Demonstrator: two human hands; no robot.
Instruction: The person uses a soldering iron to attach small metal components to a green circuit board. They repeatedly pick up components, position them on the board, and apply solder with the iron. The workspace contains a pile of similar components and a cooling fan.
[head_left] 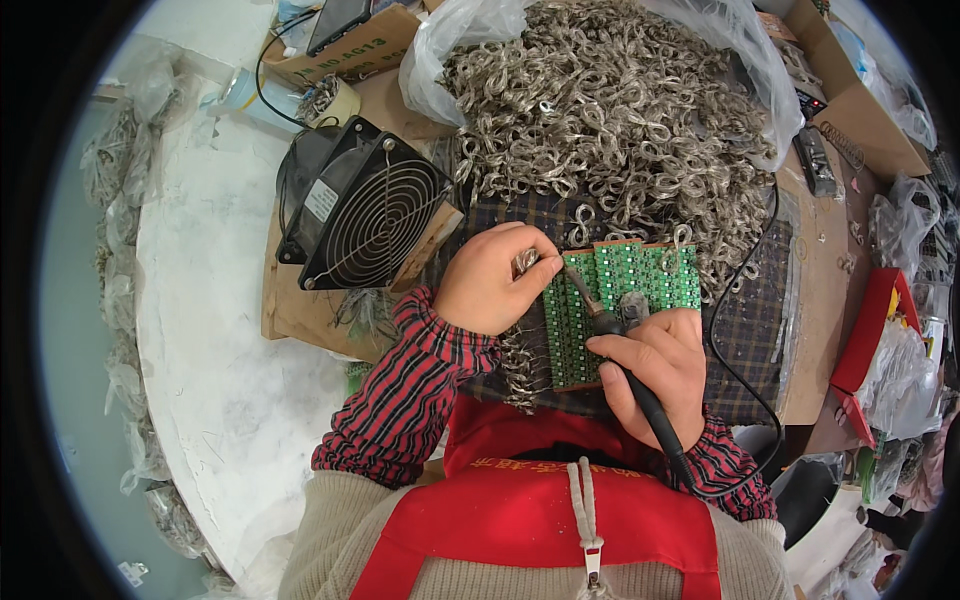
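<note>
Green circuit boards [570, 345] lie side by side and partly overlapping on a dark checked cloth [745, 345] in front of me. My right hand [662, 365] is closed round the black handle of a soldering iron [650, 405]. Its metal tip points up and left, over the far left part of the boards. My left hand [498, 278] pinches a small looped wire bundle [525, 261] between thumb and forefinger, close to the boards' far left corner. Several more wire bundles [519, 372] hang along the left board edge, nearer to me.
A big heap of looped wire bundles [610, 120] fills a clear plastic bag beyond the boards. To the left stands a black fan [370, 210] with a round grille. The iron's black cord [735, 270] curves along the right, where a red box [870, 335] stands.
</note>
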